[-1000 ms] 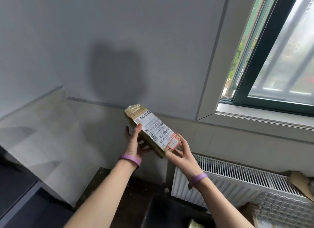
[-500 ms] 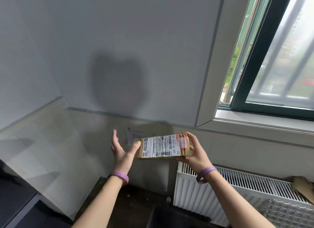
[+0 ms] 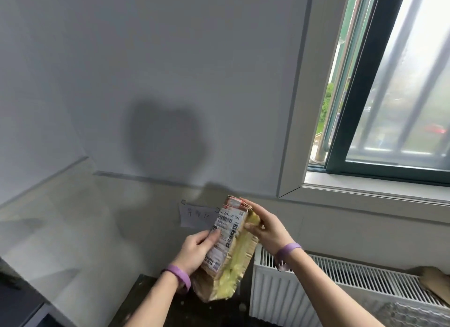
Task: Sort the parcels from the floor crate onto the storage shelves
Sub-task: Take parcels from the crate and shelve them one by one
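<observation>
Holding the brown, yellow-taped rectangular paper parcel (image 3: 235,265) upright in mid-air, I pinch its lower left edge with my left hand (image 3: 196,252), thumb on the white shipping label (image 3: 227,229). My right hand (image 3: 269,230) curls round its top. I read "00 344" above barcodes; the handwriting on the white wall note (image 3: 197,216) is illegible.

**Daylight from the right, image a bit soft**

Only light source in view: window (image 3: 401,83), upper right; glass washed out and hazy. Wall (image 3: 170,58) evenly lit, mid-bright, bluish cast. One soft-edged dark shadow (image 3: 165,136) on it, centre. Lower left corner goes dim. Parcel (image 3: 229,248) label slightly blurred, small print unreadable; its yellow side has a faint sheen. Wide-angle bending: window frame and wall lines lean near the edges. Radiator (image 3: 341,290) fins soft.
</observation>
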`<move>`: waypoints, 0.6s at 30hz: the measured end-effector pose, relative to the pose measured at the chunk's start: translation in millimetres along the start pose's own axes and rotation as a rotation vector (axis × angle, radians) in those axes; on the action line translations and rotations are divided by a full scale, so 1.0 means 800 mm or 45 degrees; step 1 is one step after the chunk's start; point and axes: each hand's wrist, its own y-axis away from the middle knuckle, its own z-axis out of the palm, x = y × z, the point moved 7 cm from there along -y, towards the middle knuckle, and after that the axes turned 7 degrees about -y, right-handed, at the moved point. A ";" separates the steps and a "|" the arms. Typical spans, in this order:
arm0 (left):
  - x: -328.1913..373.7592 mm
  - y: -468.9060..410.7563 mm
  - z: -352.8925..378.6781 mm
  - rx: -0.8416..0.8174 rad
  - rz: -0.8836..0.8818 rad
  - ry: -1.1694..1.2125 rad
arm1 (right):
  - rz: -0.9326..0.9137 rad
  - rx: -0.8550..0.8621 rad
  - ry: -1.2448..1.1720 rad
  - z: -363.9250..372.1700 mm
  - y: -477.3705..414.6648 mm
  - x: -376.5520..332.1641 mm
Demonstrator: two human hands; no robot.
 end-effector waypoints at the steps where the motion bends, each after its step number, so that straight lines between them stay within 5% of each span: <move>1: 0.002 0.000 0.003 0.044 -0.014 0.047 | -0.016 0.094 0.031 -0.002 -0.002 -0.004; 5: 0.014 -0.004 0.011 0.276 -0.034 0.303 | 0.055 0.475 0.255 -0.008 0.003 -0.003; 10: 0.050 -0.011 0.003 0.462 0.051 0.268 | 0.127 0.240 -0.202 0.035 0.007 -0.008; 18: 0.053 -0.004 -0.007 0.354 0.173 0.200 | 0.155 0.136 -0.400 0.033 0.011 -0.008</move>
